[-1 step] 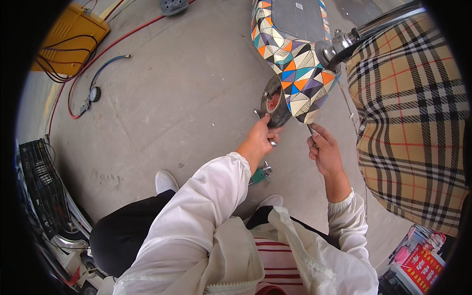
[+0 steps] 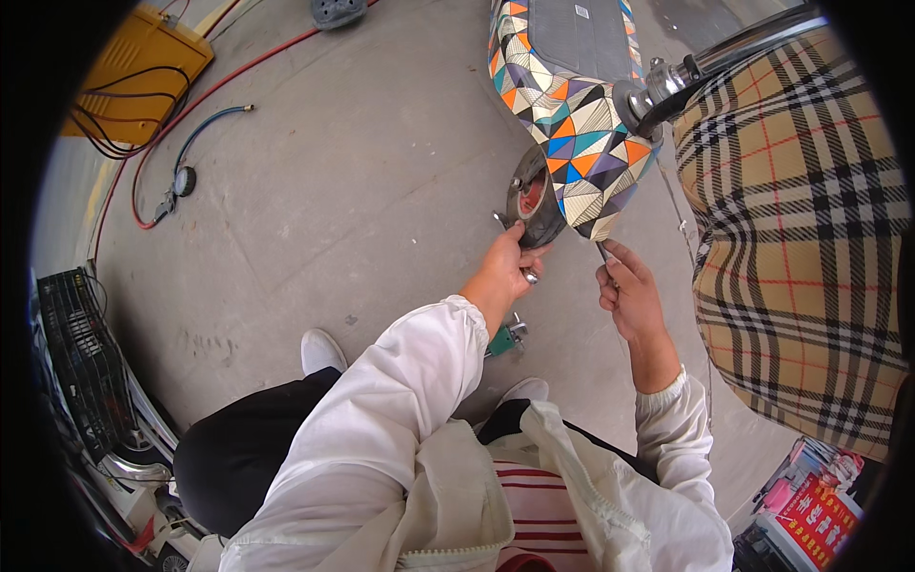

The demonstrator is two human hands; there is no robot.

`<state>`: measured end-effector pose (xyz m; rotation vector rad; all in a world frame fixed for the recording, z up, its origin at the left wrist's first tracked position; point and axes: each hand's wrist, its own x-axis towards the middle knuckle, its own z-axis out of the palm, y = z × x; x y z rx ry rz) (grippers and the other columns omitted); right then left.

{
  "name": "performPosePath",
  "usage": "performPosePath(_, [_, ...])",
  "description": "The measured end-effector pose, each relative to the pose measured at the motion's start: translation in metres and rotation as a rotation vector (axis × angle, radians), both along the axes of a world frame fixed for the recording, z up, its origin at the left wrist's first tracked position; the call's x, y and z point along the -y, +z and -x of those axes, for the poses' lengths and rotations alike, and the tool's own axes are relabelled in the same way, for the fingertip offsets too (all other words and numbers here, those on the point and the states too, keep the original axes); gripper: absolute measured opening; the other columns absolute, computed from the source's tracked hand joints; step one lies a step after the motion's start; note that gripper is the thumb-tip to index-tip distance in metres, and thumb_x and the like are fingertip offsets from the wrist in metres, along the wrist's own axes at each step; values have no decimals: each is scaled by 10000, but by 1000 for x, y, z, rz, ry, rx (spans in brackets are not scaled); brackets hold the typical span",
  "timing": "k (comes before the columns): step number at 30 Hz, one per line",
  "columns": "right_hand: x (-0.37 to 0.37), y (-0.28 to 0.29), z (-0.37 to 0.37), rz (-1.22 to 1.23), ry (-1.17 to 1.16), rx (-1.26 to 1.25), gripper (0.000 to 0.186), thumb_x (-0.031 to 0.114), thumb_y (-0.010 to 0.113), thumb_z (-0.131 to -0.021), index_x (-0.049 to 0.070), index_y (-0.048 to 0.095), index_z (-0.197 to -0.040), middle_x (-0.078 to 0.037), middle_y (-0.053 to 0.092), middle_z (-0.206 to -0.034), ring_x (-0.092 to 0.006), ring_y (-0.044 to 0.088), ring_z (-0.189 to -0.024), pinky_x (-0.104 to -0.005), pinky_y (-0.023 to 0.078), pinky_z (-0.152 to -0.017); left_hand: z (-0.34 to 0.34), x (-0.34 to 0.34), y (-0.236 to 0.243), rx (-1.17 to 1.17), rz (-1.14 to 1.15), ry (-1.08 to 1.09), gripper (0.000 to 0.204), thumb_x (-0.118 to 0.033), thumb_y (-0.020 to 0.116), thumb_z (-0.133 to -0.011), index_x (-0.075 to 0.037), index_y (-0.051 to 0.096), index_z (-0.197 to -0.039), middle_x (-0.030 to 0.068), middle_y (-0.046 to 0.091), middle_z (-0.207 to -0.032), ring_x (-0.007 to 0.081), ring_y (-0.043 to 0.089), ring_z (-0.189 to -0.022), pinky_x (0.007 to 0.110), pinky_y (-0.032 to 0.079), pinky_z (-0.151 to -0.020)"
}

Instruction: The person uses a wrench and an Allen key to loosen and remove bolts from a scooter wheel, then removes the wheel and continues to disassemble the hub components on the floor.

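A small scooter wheel (image 2: 543, 219) with a dark tyre and red hub stands tilted under a body cover (image 2: 581, 153) patterned with coloured triangles. My left hand (image 2: 505, 257) is closed at the tyre's near side, its thumb against the rubber. Metal ends of a tool (image 2: 530, 276) poke out on both sides of that hand; its middle is hidden by the fingers. Just right of the wheel, my right hand (image 2: 629, 291) pinches a thin dark tool (image 2: 601, 250), its tip by the pointed end of the cover. On the floor below lies a green and silver tool (image 2: 507, 338), partly behind my left sleeve.
Tan plaid fabric (image 2: 791, 229) bulges along the right, beneath a chrome tube (image 2: 753, 43). At upper left are a yellow machine (image 2: 143, 71), a red hose (image 2: 257, 71) and a pressure gauge (image 2: 185, 181). A black basket (image 2: 81, 353) stands left, a red box (image 2: 820, 524) lower right.
The plaid fabric has shifted slightly and its folds differ. Both my hands and the wheel show no visible movement.
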<state>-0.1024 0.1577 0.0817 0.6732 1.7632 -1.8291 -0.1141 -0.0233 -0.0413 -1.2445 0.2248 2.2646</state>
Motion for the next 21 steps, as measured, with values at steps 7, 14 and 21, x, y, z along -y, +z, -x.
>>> performPosePath(7, [-1, -5, 2, -19, 18, -8, 430, 123, 477, -981, 7, 419, -1390, -20, 508, -779, -50, 354, -553, -213, 311, -495, 12, -4, 0, 98, -72, -24, 263, -289, 434, -1004, -67, 524, -1111, 172, 640, -949, 28, 270, -410, 164, 306, -358])
performPosePath(14, [1, -6, 3, -14, 40, -2, 424, 126, 479, -987, 4, 424, -1389, -16, 501, -775, -50, 358, -557, -213, 309, -491, 13, 1, -4, 75, -37, -90, 270, -308, 426, -1007, -69, 531, -1077, 150, 643, -903, 19, 275, -416, 166, 292, -360])
performPosePath(21, [-5, -11, 0, -20, -1, 5, 421, 153, 503, -995, -47, 444, -1361, -15, 497, -760, -48, 354, -545, -212, 307, -485, -10, 13, 2, -78, 619, -416, 436, -447, 360, -1035, -61, 551, -1103, 52, 579, -776, 82, 371, -467, 279, 328, -395])
